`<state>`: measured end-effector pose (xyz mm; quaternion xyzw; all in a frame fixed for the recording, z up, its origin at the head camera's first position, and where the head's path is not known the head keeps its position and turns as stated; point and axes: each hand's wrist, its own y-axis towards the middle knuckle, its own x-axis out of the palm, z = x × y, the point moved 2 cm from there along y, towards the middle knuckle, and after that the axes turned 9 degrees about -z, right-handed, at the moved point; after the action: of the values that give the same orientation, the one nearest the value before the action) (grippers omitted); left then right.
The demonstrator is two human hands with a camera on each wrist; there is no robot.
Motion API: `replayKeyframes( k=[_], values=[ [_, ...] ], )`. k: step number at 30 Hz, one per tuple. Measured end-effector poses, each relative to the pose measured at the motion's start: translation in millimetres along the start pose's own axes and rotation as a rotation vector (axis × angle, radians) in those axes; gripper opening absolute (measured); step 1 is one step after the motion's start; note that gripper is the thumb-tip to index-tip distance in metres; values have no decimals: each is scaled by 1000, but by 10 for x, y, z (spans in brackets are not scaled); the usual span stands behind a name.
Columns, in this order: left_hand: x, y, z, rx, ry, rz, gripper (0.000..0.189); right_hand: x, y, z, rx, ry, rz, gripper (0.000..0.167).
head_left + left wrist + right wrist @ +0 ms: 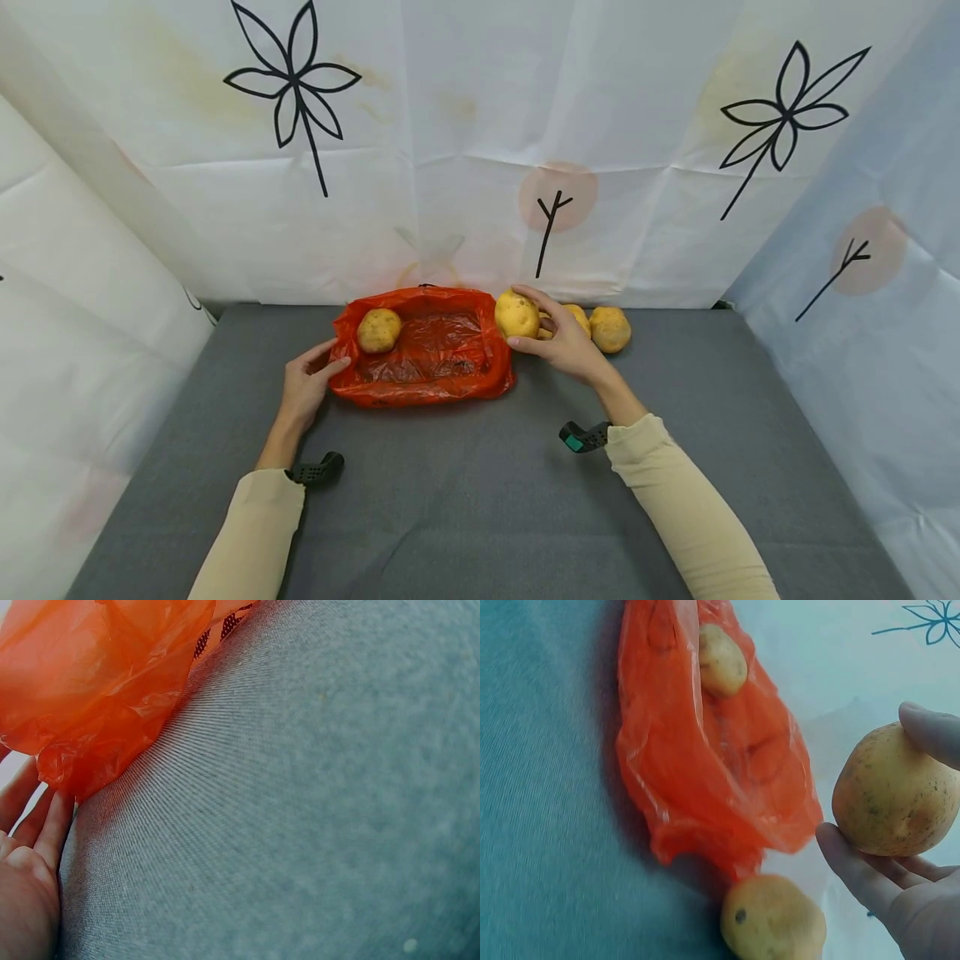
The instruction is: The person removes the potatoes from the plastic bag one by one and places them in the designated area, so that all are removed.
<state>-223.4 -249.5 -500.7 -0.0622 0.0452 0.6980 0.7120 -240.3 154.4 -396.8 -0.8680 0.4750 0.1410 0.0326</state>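
Observation:
A red plastic bag (420, 392) lies with its mouth wide and its rim folded out. One potato (379, 330) sits inside it at the left end. My left hand (306, 382) holds the bag's left side between thumb and fingers; in the left wrist view its fingers (54, 829) reach the bunched plastic. Beside the bag's right rim, my right hand (566, 337) grips another potato (517, 314) between thumb and fingers. The right wrist view shows that held potato (896, 791) lifted clear of the bag.
More potatoes, among them one potato (611, 330) at the right end, rest on the grey table (465, 500) behind and right of my right hand. A white patterned cloth (465, 125) rises along the table's back edge, with similar cloth at both sides.

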Motion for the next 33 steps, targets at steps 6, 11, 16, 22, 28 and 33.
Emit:
replayKeyframes(
  k=[6, 11, 16, 22, 28, 33],
  values=[
    [4, -17, 16, 0, 0, 0, 51, -127, -115, 40, -14, -25, 61, 76],
    [2, -2, 6, 8, -4, 8, 51, -236, -222, 79, 7, -35, 90, 77],
    [3, 3, -1, 7, -1, 16, 51, -354, -331, 98, -2, -75, 110, 77],
    [7, -8, 4, 2, 5, 13, 51, -516, -459, 106, -16, -117, 157, 76],
    [1, 10, -14, 1, 1, 10, 51, -702, -604, 141, 28, -146, 200, 76],
    [-9, 22, -12, -3, 6, 6, 51, -843, -719, 143, 62, -214, 224, 77]
  ],
)
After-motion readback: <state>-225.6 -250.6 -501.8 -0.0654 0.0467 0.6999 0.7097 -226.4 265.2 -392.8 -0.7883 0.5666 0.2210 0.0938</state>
